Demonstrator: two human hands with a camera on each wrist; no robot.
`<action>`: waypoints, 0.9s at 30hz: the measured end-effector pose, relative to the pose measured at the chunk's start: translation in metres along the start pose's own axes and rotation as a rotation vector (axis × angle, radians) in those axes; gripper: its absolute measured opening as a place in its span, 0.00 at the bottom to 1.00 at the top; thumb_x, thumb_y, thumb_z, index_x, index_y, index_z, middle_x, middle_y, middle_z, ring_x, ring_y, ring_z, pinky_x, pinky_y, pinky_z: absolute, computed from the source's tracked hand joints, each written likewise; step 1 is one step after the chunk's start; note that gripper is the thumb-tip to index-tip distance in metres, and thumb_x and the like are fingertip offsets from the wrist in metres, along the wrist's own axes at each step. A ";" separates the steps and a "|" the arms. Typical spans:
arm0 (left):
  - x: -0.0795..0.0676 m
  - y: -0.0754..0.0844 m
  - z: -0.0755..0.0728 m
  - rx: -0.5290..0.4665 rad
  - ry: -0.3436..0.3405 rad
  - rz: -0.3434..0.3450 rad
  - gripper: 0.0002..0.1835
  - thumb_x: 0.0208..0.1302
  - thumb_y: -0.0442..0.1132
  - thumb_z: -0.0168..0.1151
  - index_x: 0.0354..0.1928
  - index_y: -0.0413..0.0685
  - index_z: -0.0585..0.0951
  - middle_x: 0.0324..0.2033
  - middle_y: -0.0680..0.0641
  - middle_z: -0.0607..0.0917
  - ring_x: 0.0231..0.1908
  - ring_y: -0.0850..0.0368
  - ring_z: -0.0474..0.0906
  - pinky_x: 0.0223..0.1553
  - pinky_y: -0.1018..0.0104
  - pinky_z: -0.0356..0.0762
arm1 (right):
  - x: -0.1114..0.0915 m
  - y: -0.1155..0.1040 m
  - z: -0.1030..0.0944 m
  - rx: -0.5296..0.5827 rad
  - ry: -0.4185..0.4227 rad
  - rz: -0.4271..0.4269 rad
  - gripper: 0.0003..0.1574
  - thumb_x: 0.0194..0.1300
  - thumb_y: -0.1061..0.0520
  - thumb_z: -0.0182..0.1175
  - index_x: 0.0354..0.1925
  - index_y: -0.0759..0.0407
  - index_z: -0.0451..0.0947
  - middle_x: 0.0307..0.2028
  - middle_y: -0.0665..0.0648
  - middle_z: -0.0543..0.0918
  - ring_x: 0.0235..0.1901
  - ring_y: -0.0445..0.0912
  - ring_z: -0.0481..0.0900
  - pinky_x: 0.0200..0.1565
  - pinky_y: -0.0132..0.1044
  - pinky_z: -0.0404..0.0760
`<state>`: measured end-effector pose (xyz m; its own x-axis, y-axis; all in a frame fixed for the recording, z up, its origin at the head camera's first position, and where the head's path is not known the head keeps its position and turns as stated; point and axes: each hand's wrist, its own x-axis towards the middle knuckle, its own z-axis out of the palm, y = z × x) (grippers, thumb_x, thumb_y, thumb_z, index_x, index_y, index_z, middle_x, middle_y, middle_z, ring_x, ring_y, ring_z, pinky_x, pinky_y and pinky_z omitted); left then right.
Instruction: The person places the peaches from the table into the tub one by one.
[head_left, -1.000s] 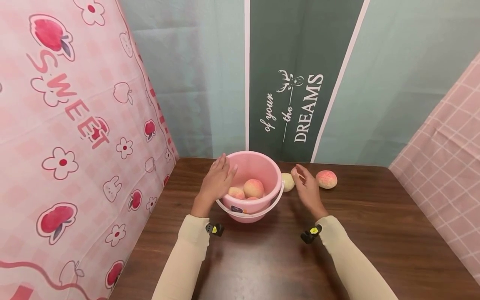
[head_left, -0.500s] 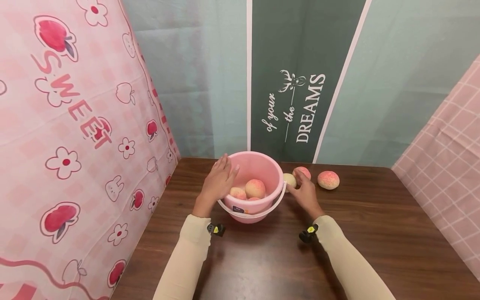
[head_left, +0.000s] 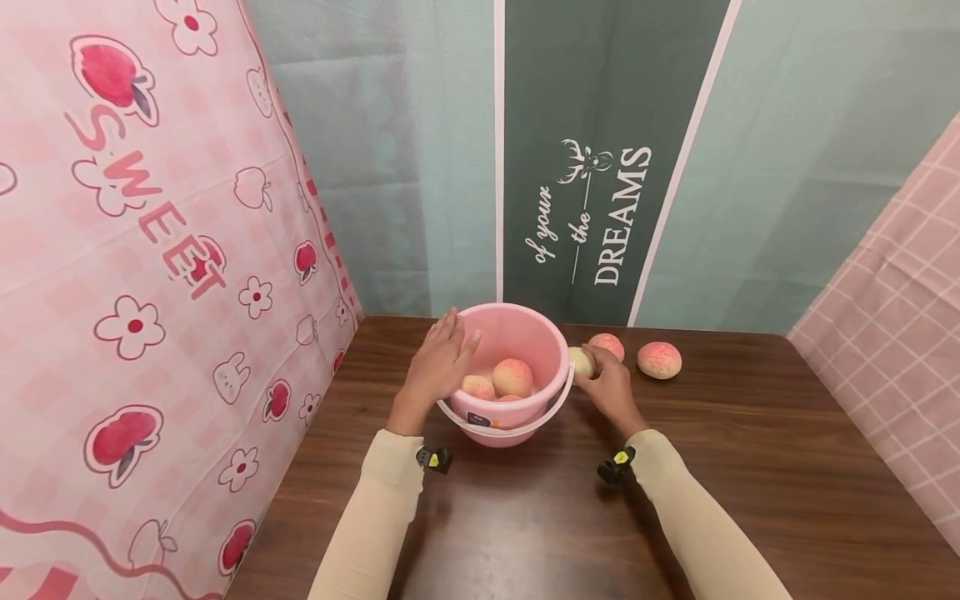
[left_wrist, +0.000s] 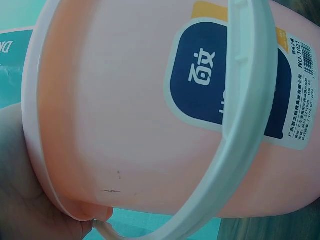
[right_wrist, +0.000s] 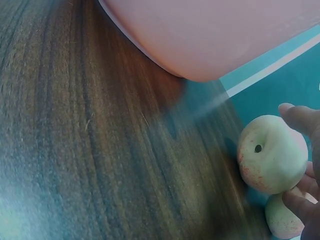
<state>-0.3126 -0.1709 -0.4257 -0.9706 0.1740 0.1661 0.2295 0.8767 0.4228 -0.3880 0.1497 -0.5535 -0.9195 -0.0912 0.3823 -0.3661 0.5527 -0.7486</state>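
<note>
A pink bucket (head_left: 498, 329) with a white handle (left_wrist: 250, 110) stands on the table. Inside it lie peaches, one larger (head_left: 513, 379) and one beside it (head_left: 477, 387), with part of a third showing below. My left hand (head_left: 438, 362) rests on the bucket's left rim, fingers straight. To the bucket's right, my right hand (head_left: 613, 387) holds a pale peach (right_wrist: 272, 155) between thumb and fingers. Close behind that one sits a pinker peach (head_left: 606, 345), partly covered by the hand in the head view.
Another peach (head_left: 660, 360) lies farther right on the dark wooden table (head_left: 750, 467). Behind the table hangs a green and teal cloth (head_left: 585, 100). Patterned pink cloths hang at the left (head_left: 172, 350) and right (head_left: 885, 333).
My right hand has moved left from the pinker peach to the pale one and closed its fingers round it. The left hand stays on the rim.
</note>
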 end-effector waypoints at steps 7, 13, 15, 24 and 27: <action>0.000 0.000 0.000 0.001 -0.002 -0.004 0.41 0.80 0.62 0.28 0.78 0.36 0.53 0.80 0.40 0.48 0.80 0.46 0.40 0.78 0.53 0.41 | 0.000 0.002 0.004 0.022 -0.006 -0.024 0.34 0.58 0.61 0.75 0.61 0.70 0.77 0.59 0.69 0.79 0.59 0.62 0.78 0.56 0.56 0.80; 0.001 0.000 0.000 0.004 -0.006 -0.005 0.41 0.80 0.62 0.26 0.78 0.35 0.53 0.80 0.40 0.48 0.80 0.47 0.40 0.78 0.55 0.39 | 0.001 0.004 0.008 0.039 -0.016 -0.025 0.36 0.58 0.60 0.76 0.62 0.70 0.76 0.59 0.70 0.78 0.59 0.63 0.78 0.56 0.55 0.80; 0.001 0.001 0.000 0.003 -0.013 -0.011 0.41 0.80 0.63 0.26 0.79 0.36 0.53 0.80 0.41 0.47 0.80 0.47 0.40 0.78 0.55 0.39 | 0.001 0.005 0.010 0.034 -0.026 -0.012 0.37 0.58 0.60 0.76 0.63 0.68 0.76 0.59 0.68 0.78 0.59 0.62 0.77 0.57 0.57 0.80; 0.001 0.001 0.001 0.013 -0.025 -0.022 0.42 0.79 0.64 0.25 0.79 0.37 0.52 0.80 0.42 0.46 0.80 0.48 0.38 0.78 0.55 0.37 | -0.001 0.010 0.019 0.119 -0.001 0.001 0.38 0.54 0.67 0.75 0.62 0.68 0.73 0.57 0.70 0.79 0.57 0.63 0.78 0.59 0.59 0.76; 0.002 0.000 0.001 0.013 -0.015 -0.017 0.42 0.80 0.64 0.26 0.79 0.37 0.52 0.80 0.42 0.47 0.80 0.48 0.38 0.78 0.54 0.38 | 0.000 0.009 0.021 0.124 0.010 -0.008 0.38 0.54 0.68 0.75 0.62 0.68 0.72 0.57 0.69 0.79 0.57 0.63 0.77 0.60 0.59 0.75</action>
<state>-0.3142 -0.1698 -0.4259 -0.9754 0.1657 0.1455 0.2121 0.8852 0.4139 -0.3943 0.1368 -0.5718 -0.9151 -0.0862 0.3938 -0.3890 0.4454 -0.8064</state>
